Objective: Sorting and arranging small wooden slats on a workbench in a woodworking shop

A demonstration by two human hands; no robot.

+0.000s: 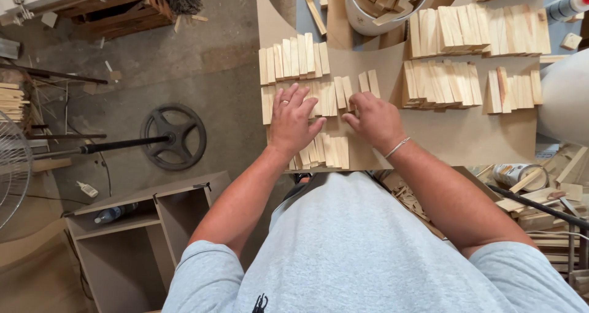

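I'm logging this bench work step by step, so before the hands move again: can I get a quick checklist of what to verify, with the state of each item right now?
1. Left hand flat on the middle row of small pale wooden blocks: ok.
2. Right hand on the same row: ok.
3. Far row of wooden blocks lined up side by side: ok.
4. Near row of blocks fully on the brown board tabletop: cannot tell, it sits at the edge.
5. White bucket of wood offcuts clear of both hands: ok.
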